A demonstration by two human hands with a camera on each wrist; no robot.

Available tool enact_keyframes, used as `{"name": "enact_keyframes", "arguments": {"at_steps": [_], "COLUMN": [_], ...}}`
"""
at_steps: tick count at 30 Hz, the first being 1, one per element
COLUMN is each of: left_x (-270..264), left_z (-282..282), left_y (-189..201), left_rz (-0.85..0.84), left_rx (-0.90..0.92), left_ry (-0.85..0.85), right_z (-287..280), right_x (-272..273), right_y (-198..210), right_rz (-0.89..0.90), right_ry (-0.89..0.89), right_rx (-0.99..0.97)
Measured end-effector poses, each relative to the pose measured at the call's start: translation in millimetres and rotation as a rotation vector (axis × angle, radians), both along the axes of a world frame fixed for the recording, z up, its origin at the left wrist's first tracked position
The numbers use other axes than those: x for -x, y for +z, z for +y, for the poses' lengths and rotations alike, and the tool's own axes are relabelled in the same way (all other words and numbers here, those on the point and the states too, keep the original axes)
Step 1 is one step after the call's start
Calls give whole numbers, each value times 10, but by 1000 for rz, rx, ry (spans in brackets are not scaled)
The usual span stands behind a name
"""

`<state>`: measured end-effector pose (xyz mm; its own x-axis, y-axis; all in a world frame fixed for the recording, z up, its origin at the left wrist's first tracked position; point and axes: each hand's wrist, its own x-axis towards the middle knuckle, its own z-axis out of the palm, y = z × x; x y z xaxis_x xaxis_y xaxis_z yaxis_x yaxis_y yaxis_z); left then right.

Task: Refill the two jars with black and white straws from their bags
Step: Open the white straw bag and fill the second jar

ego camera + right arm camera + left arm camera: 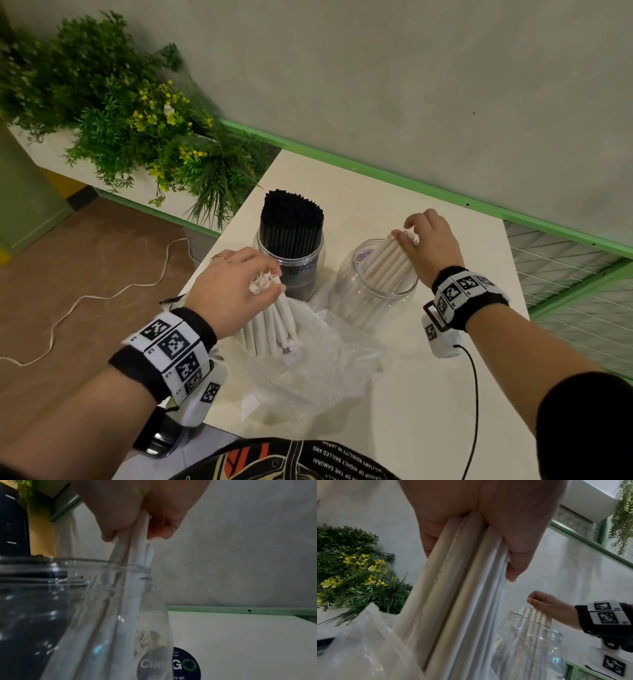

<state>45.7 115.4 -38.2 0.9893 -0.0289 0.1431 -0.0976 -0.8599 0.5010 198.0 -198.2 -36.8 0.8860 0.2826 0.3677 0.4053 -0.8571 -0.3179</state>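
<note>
Two clear jars stand on the white table (428, 394). The left jar (310, 263) is packed with black straws (291, 219). The right jar (373, 291) (530, 642) (85, 615) holds some white straws (387, 265) (139, 555), whose top ends my right hand (409, 233) (539, 602) (133, 534) grips above the rim. My left hand (265, 282) (471, 547) grips a bundle of white straws (270, 325) (453, 601) by its top; the lower ends are still inside the clear plastic bag (308, 370) (359, 649) lying in front of the jars.
Green plants with yellow flowers (144, 113) sit in a planter left of the table. A grey wall with a green rail (411, 181) runs behind. A white cable (102, 294) lies on the floor at the left. A round dark sticker (185, 665) is on the table.
</note>
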Motion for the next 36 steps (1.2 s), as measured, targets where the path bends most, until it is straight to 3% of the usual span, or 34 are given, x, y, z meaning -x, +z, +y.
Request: {"name": "enact_keyframes", "arguments": {"at_steps": [2, 5, 7, 9, 13, 18, 27, 36], "left_x": [-2, 2, 6, 6, 13, 33, 66, 81], "left_z": [1, 0, -1, 0, 1, -10, -16, 5], "left_y": [2, 12, 14, 12, 6, 17, 40, 29], "left_rz": [7, 14, 16, 16, 15, 6, 4, 9], "left_rx": [-2, -6, -1, 5, 3, -3, 5, 12], "left_ry": [1, 5, 2, -1, -4, -6, -6, -7], "right_z": [-6, 16, 66, 115, 181, 323, 347, 178], "right_x": [17, 87, 126, 137, 111, 81, 22, -97], "right_y": [-90, -106, -92, -119, -136, -142, -125, -127], "right_rz": [33, 13, 37, 132, 282, 158, -29, -7], "right_ry": [8, -114, -173, -113, 28, 79, 115, 114], "right_rx": [-74, -417, -541, -451, -67, 169, -85, -13]}}
